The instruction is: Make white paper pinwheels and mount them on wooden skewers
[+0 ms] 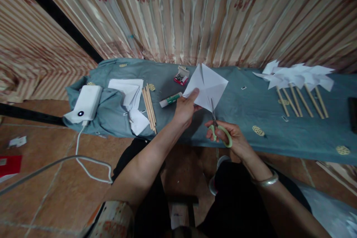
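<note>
Pinching a white paper square (214, 86) with the left hand (185, 110) above the middle of the counter (240, 108); gripping green-handled scissors (214, 116) in the right hand (236, 134) at the paper's near corner.

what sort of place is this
Probably a room in a home: a patterned curtain hangs behind a narrow cloth-covered surface with paper pinwheels on it, and the floor is tiled.
</note>
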{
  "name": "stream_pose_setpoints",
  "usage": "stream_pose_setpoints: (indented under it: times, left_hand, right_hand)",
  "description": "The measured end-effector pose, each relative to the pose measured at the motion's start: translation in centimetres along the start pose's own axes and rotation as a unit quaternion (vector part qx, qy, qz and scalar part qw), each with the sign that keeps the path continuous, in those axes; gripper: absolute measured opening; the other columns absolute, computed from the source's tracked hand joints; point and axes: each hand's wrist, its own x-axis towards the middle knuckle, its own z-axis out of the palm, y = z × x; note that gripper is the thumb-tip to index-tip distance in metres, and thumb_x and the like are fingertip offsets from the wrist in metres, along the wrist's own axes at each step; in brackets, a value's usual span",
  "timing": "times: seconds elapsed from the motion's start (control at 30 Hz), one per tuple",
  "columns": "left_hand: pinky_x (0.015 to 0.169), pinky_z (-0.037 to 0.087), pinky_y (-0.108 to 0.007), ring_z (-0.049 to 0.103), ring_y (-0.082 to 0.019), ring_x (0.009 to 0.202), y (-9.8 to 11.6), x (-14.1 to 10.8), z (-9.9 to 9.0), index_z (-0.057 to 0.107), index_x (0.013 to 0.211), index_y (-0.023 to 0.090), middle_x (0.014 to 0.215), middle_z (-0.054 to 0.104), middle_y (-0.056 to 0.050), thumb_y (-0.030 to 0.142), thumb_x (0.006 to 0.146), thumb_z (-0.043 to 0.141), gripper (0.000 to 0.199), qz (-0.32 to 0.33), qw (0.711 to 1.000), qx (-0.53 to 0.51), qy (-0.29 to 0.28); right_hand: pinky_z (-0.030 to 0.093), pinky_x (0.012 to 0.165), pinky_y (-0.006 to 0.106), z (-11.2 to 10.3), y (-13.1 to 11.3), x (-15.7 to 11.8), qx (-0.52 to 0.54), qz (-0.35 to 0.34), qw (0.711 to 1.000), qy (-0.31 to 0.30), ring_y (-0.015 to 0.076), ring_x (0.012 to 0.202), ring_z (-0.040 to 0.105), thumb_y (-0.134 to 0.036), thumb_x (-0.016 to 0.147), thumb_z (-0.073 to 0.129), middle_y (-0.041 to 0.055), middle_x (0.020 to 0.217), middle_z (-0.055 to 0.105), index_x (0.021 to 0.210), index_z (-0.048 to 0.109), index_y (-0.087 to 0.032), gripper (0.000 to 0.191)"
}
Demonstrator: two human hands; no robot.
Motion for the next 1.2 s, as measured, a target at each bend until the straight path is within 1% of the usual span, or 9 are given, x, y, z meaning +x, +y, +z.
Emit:
stream_pose_setpoints:
  times: [0.17,0.43,0.6,0.7,0.87,1.03,1.2]
  left_hand:
    - [0.083,0.056,-0.036,0.072,-0.019,0.082,-0.01,0.11,-0.11,0.065,0.085,0.016,0.075,0.072,-0.003,0.021,0.087,0.062,0.006,0.0,1.0,0.004,-0.001]
    - [0.084,0.056,-0.035,0.072,-0.019,0.084,0.05,0.09,-0.13,0.065,0.082,0.017,0.075,0.072,-0.002,0.02,0.088,0.06,0.009,0.002,1.0,0.002,-0.005]
    - [0.087,0.055,-0.035,0.071,-0.021,0.09,0.04,0.12,-0.09,0.066,0.082,0.016,0.075,0.072,-0.003,0.023,0.083,0.068,0.007,-0.002,1.0,0.005,0.006]
    - [0.089,0.055,-0.037,0.071,-0.022,0.091,0.05,0.13,-0.06,0.066,0.082,0.015,0.074,0.071,-0.003,0.022,0.083,0.068,0.007,0.0,1.0,-0.002,0.011]
    - [0.087,0.055,-0.037,0.071,-0.02,0.084,-0.01,0.14,-0.12,0.066,0.084,0.014,0.074,0.071,-0.003,0.021,0.085,0.065,0.007,0.004,1.0,-0.002,0.007]
    - [0.081,0.055,-0.036,0.07,-0.019,0.078,-0.34,0.07,-0.27,0.067,0.083,0.014,0.077,0.073,-0.005,0.024,0.083,0.068,0.01,-0.01,1.0,0.021,-0.013]
    - [0.079,0.055,-0.032,0.07,-0.018,0.076,-0.53,-0.03,-0.31,0.067,0.083,0.014,0.077,0.073,-0.004,0.026,0.083,0.069,0.012,-0.014,0.999,0.026,-0.025]
  right_hand:
    - [0.048,0.05,0.023,0.0,-0.02,0.03,0.001,0.004,1.0,-0.007,0.0121,0.056,0.059,-0.06,0.071,0.077,0.0027,0.068,0.069,0.095,0.074,-0.019,0.048]
    - [0.048,0.047,0.023,0.14,-0.4,-0.04,0.001,0.014,1.0,0.01,0.011,0.052,0.058,-0.059,0.067,0.079,0.0003,0.062,0.067,0.089,0.075,-0.02,0.045]
    - [0.048,0.045,0.023,0.33,-0.73,0.04,-0.003,0.02,1.0,0.018,0.0111,0.05,0.058,-0.059,0.064,0.081,-0.0003,0.059,0.066,0.086,0.075,-0.02,0.045]
    - [0.048,0.044,0.022,0.45,-0.74,0.07,0.01,0.026,0.999,0.026,0.0101,0.048,0.057,-0.058,0.062,0.083,-0.0012,0.058,0.065,0.084,0.075,-0.02,0.044]
    - [0.047,0.044,0.021,0.51,-0.76,0.06,0.021,0.04,0.998,0.033,0.0091,0.047,0.056,-0.056,0.059,0.085,-0.002,0.057,0.064,0.083,0.075,-0.02,0.044]
    - [0.049,0.045,0.022,0.3,-0.77,0.09,0.012,0.033,0.999,0.033,0.0103,0.049,0.059,-0.058,0.062,0.083,-0.0001,0.061,0.067,0.087,0.075,-0.02,0.046]
    - [0.049,0.045,0.022,0.26,-0.7,0.05,0.009,0.029,0.999,0.039,0.0106,0.049,0.059,-0.058,0.062,0.082,-0.0003,0.061,0.067,0.087,0.074,-0.02,0.046]
